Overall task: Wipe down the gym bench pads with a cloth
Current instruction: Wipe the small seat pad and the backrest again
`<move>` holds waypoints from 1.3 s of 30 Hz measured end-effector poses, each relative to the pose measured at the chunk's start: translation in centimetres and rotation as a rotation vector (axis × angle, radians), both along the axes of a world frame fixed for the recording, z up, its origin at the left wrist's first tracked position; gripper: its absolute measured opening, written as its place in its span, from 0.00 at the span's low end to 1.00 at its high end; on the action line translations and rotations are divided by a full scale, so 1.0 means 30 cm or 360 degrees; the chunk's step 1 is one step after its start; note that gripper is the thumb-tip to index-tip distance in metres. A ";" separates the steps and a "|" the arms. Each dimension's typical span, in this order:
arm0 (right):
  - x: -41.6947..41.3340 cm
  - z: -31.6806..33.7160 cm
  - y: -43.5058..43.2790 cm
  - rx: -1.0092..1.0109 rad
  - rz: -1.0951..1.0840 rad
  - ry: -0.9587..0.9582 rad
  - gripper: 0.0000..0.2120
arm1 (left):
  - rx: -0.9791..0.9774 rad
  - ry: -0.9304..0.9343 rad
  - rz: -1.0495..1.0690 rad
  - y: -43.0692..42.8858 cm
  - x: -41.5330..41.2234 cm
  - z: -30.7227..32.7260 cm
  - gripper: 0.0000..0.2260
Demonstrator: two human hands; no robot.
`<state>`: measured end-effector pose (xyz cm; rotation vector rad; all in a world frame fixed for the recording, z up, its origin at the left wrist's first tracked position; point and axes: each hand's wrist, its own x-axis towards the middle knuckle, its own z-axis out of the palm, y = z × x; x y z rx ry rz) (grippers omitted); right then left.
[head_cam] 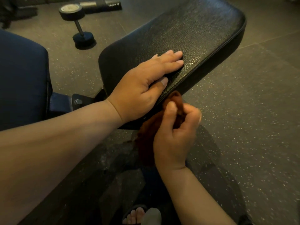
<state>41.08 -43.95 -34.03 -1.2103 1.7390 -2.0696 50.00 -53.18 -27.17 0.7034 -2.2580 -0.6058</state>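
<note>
A black textured bench pad (186,33) slants across the middle of the view. My left hand (142,82) lies flat on its near end, fingers straight, thumb along the pad's edge. Just below that edge my right hand (175,135) grips a bunched rust-brown cloth (177,103) and holds it against the pad's side rim. The rest of the cloth hangs down beside my right wrist.
A dark blue pad (21,78) fills the left side. A black dumbbell (78,23) stands on the speckled rubber floor (251,103) behind it, with a black equipment base (103,4) beyond. The bench's metal frame with a bolt (78,101) shows between the pads. A sandalled foot (134,215) is at the bottom.
</note>
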 end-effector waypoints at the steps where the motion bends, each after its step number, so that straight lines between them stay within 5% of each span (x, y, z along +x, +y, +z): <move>1: -0.019 0.016 -0.021 0.0058 -0.0051 -0.0056 0.03 | -0.0013 -0.0001 0.0003 0.001 -0.002 0.002 0.19; 8: 0.016 0.015 0.007 0.0006 0.0074 0.0071 0.05 | -0.0024 0.0004 0.0012 0.004 -0.003 0.004 0.19; 12: -0.047 0.034 -0.035 -0.0077 0.0130 -0.0330 0.08 | -0.0013 0.0002 0.0015 0.003 -0.005 0.005 0.19; 15: -0.005 0.019 -0.012 -0.0054 -0.0022 -0.0026 0.04 | -0.0012 0.0006 0.0004 0.000 -0.003 0.009 0.19; 19: 0.000 -0.040 0.042 -0.0040 0.0190 0.0363 0.02 | -0.0010 0.0004 -0.0002 0.001 0.001 0.002 0.19; 24: -0.086 0.021 -0.021 0.0044 -0.0054 0.0151 0.03 | -0.0022 -0.0002 0.0004 0.002 -0.004 0.007 0.19; 32: -0.067 0.027 0.001 0.0070 0.0072 0.0148 0.03 | -0.0017 -0.0010 0.0018 0.007 -0.004 0.008 0.19; 36: 0.008 0.043 0.002 0.0077 0.0089 -0.0157 0.17 | -0.0026 -0.0007 0.0024 0.006 -0.005 0.008 0.19; 39: 0.045 0.009 0.053 0.0076 0.0207 0.0125 0.23 | -0.0033 -0.0008 0.0024 0.004 -0.004 0.005 0.19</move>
